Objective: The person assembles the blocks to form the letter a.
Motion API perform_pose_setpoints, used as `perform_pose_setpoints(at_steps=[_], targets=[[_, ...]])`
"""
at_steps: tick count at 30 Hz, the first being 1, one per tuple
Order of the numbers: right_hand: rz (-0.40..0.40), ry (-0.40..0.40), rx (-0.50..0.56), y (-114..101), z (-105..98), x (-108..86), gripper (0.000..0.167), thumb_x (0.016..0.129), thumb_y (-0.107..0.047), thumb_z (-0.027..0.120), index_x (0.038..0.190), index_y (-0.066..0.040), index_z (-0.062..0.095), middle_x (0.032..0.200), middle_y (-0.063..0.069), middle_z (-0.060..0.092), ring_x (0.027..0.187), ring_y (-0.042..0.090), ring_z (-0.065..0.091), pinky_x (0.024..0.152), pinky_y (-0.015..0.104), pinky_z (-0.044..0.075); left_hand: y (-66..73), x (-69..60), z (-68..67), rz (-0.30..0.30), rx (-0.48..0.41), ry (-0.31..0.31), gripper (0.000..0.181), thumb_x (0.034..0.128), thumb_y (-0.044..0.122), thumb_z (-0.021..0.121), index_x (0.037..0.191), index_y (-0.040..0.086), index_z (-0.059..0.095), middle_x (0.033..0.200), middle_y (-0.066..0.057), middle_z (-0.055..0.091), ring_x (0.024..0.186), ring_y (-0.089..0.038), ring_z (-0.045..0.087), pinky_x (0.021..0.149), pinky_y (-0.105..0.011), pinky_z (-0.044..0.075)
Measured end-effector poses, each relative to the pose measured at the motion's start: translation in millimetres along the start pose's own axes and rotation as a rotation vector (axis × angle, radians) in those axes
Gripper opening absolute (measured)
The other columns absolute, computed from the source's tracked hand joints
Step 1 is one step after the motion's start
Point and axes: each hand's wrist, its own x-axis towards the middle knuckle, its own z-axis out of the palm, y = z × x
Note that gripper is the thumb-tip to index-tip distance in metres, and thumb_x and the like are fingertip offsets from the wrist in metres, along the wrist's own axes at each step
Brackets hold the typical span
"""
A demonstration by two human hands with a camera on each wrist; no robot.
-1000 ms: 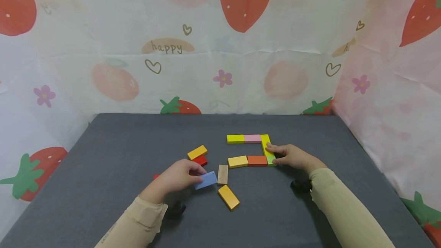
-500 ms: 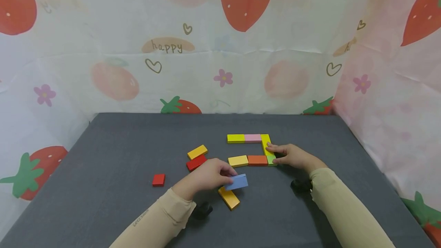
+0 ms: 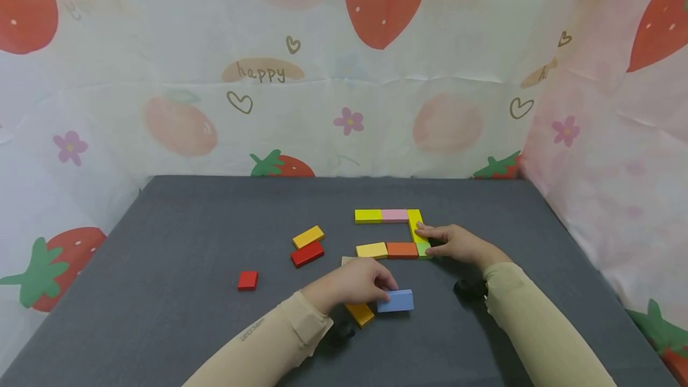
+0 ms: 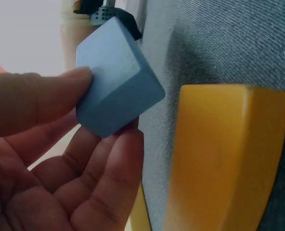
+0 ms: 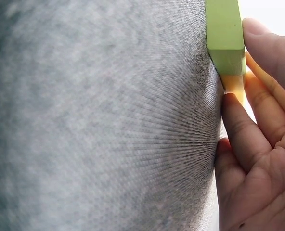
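Note:
Between thumb and fingers my left hand point(image 3: 359, 284) pinches a blue block point(image 3: 395, 301), held just above the table in the left wrist view. Partly under that hand lie an orange-yellow block point(image 3: 361, 314) and a pale wooden block point(image 3: 347, 260), mostly hidden. My right hand point(image 3: 461, 243) rests its fingertips on a bright yellow block point(image 3: 416, 227) and its thumb at a light green block point(image 3: 423, 249). These join a bracket-shaped outline with a yellow block point(image 3: 368, 216), a pink block point(image 3: 395, 215), a pale yellow block point(image 3: 371, 250) and an orange-red block point(image 3: 402, 250).
Left of the outline, an orange-yellow block point(image 3: 309, 237) touches a red block point(image 3: 307, 254). A small red block point(image 3: 248, 280) lies apart, farther left. The dark grey table point(image 3: 188, 226) ends at a strawberry-printed curtain point(image 3: 269, 124).
My left hand has carried the blue block to the right and nearer the front edge, passing over the wooden and orange-yellow blocks. The small red block is uncovered. The right hand stays put.

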Motion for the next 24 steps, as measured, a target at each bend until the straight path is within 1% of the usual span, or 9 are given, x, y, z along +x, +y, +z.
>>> perform_pose_setpoints(at_steps=[6, 12, 16, 19, 24], targets=[[-0.004, 0.001, 0.01, 0.4, 0.6, -0.9, 0.057, 0.081, -0.031, 0.068, 0.133, -0.023, 0.047, 0.145, 0.001, 0.032, 0.136, 0.03, 0.019, 0.105, 0.052, 0.02, 1.2, 2.5, 8.4, 0.01, 0.064, -0.053, 0.011, 0.0817, 0.012, 0.068, 0.091, 0.017, 0.069, 0.076, 0.011, 0.06, 0.069, -0.004, 0.052, 0.065, -0.018, 0.045], [-0.014, 0.002, 0.018, 0.2, 0.3, -1.6, 0.057, 0.081, -0.03, 0.068, 0.133, -0.022, 0.047, 0.145, 0.0, 0.032, 0.136, 0.029, 0.019, 0.105, 0.051, 0.021, 0.8, 2.3, 14.5, 0.038, 0.125, -0.035, 0.007, 0.082, 0.014, 0.068, 0.088, 0.019, 0.068, 0.074, 0.011, 0.058, 0.067, -0.004, 0.05, 0.061, -0.018, 0.044], [-0.006, 0.0, 0.014, 1.1, 0.4, -1.0, 0.058, 0.08, -0.032, 0.068, 0.133, -0.024, 0.047, 0.145, 0.0, 0.032, 0.136, 0.029, 0.019, 0.105, 0.051, 0.02, -1.7, 0.6, 14.8, 0.054, 0.163, -0.04, 0.008, 0.0822, 0.018, 0.068, 0.09, 0.02, 0.068, 0.076, 0.013, 0.059, 0.069, -0.002, 0.051, 0.065, -0.017, 0.044], [0.006, 0.0, 0.011, 1.4, 0.2, -0.3, 0.058, 0.08, -0.033, 0.068, 0.133, -0.024, 0.047, 0.145, -0.001, 0.032, 0.136, 0.03, 0.019, 0.105, 0.052, 0.019, -3.8, -1.1, 13.6, 0.09, 0.201, -0.065, 0.013, 0.0815, 0.02, 0.069, 0.094, 0.021, 0.069, 0.08, 0.014, 0.06, 0.072, -0.002, 0.052, 0.068, -0.017, 0.044], [0.027, -0.002, 0.02, -1.1, -0.3, -0.3, 0.057, 0.081, -0.031, 0.068, 0.133, -0.024, 0.047, 0.145, -0.001, 0.032, 0.137, 0.03, 0.018, 0.105, 0.052, 0.018, -9.2, -5.3, 10.3, 0.195, 0.326, -0.1, 0.025, 0.079, 0.027, 0.072, 0.103, 0.021, 0.067, 0.09, 0.014, 0.06, 0.081, -0.002, 0.05, 0.077, -0.019, 0.042]])
